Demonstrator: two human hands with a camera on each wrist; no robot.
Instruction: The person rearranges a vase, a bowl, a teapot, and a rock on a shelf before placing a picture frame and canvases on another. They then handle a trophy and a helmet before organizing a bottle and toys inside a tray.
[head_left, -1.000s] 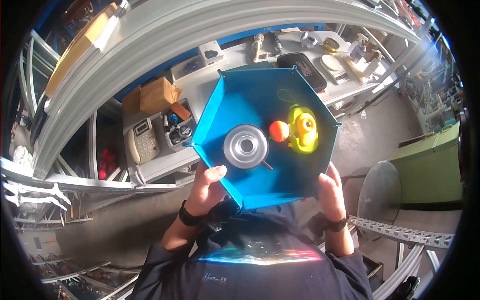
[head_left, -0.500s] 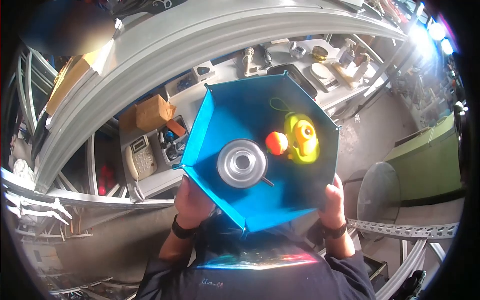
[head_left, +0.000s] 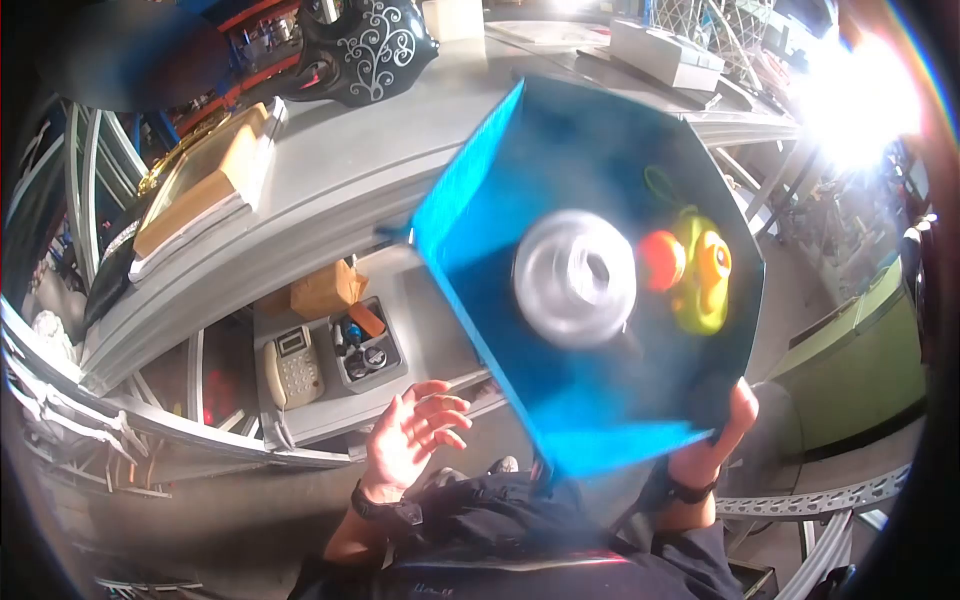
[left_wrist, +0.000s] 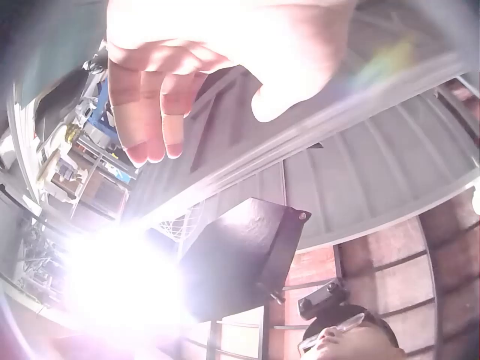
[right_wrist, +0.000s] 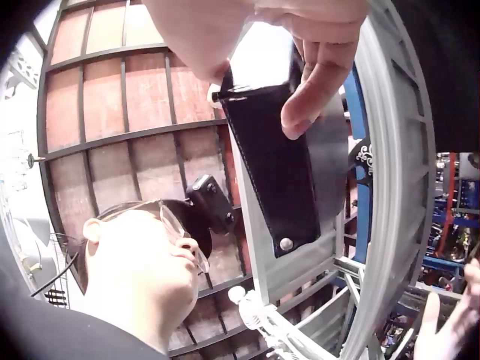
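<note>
My right hand [head_left: 722,435] grips the lower right edge of a blue hexagonal folding tray [head_left: 590,395], thumb on one side of its wall and fingers on the other in the right wrist view. My left hand [head_left: 415,440] is off the tray, palm up with loosely bent fingers, below its left edge. Inside the tray sit a round silver metal piece with stepped rings and a centre hole [head_left: 545,285], a red-orange ball [head_left: 661,261] and a yellow-green toy with an orange part [head_left: 690,300] and a thin cord loop. The tray and its contents are blurred.
A grey shelf [head_left: 420,130] runs above the lower desk, bearing a black scroll-patterned object [head_left: 375,50], a framed panel [head_left: 205,205] and a white box [head_left: 667,55]. On the desk are a telephone [head_left: 294,368], a grey organiser [head_left: 385,358] and a brown paper bag [head_left: 328,290].
The tray has moved up and to the right, toward the shelf, with its contents still inside. My left hand has let go of it; my right hand keeps its grip.
</note>
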